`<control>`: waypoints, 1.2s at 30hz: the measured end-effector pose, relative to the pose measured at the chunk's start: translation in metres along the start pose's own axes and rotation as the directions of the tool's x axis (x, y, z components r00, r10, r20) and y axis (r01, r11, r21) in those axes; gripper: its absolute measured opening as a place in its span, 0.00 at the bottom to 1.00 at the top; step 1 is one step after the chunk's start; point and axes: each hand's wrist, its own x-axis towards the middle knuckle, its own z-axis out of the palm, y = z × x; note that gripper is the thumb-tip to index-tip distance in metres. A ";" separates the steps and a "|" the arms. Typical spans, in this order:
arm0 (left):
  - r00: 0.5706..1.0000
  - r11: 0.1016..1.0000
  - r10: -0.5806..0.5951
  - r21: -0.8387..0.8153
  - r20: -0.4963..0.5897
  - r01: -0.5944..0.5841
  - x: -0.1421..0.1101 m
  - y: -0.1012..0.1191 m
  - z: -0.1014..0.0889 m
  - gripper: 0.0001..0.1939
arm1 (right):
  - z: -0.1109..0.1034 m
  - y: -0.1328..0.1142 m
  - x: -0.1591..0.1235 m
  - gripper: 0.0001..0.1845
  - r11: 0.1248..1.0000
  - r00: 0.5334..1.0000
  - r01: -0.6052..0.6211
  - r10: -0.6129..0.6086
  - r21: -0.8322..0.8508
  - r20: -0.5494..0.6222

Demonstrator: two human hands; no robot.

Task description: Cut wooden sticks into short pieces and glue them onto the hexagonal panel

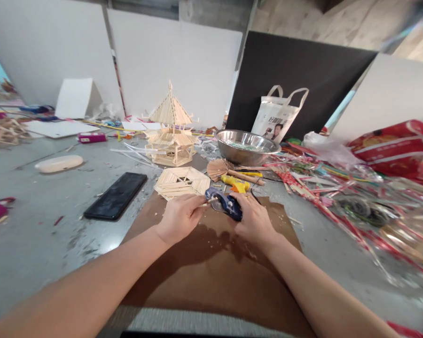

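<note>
My right hand (254,219) is closed around a dark-blue hand cutter (231,206), its head pointing left. Between the thumb and fingers of my left hand (182,217) is a thin wooden stick (212,200), reaching to the cutter's head. Whether the jaws touch the stick I cannot tell. Just beyond my left hand lies a flat hexagonal panel of wooden sticks (172,188) with an opening in its middle. A yellow glue gun (234,182) rests behind the cutter. Brown board (204,281) lies beneath both hands.
Behind the panel stands a stick-built pagoda model (171,141). A metal bowl (246,146) and a white bag (277,117) are at the back. To the left lie a black phone (115,196) and a white oval case (59,164). Wrappers and red-white strips (324,206) clutter the right.
</note>
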 end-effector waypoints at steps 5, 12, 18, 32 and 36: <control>1.000 1.000 -0.012 -0.012 0.021 0.012 0.000 0.000 0.000 0.09 | -0.001 -0.001 0.000 0.22 1.000 1.000 -0.012 0.012 -0.016 0.008; 0.999 1.000 -0.014 -0.021 0.031 0.014 -0.001 -0.001 0.002 0.09 | -0.002 -0.002 0.000 0.21 0.999 1.000 -0.011 0.011 -0.039 0.022; 1.000 1.000 -0.008 -0.002 0.030 0.008 -0.001 -0.002 0.003 0.09 | -0.003 -0.002 0.000 0.22 0.999 1.000 -0.009 0.010 -0.034 0.025; 0.999 0.997 -0.020 -0.072 0.037 0.023 -0.001 0.000 0.003 0.09 | -0.002 -0.003 0.000 0.22 1.000 0.999 0.001 -0.001 0.004 0.036; 0.998 0.996 -0.024 -0.081 0.050 0.028 -0.002 -0.001 0.003 0.09 | -0.001 -0.002 0.000 0.22 1.000 1.000 0.008 -0.008 0.012 0.028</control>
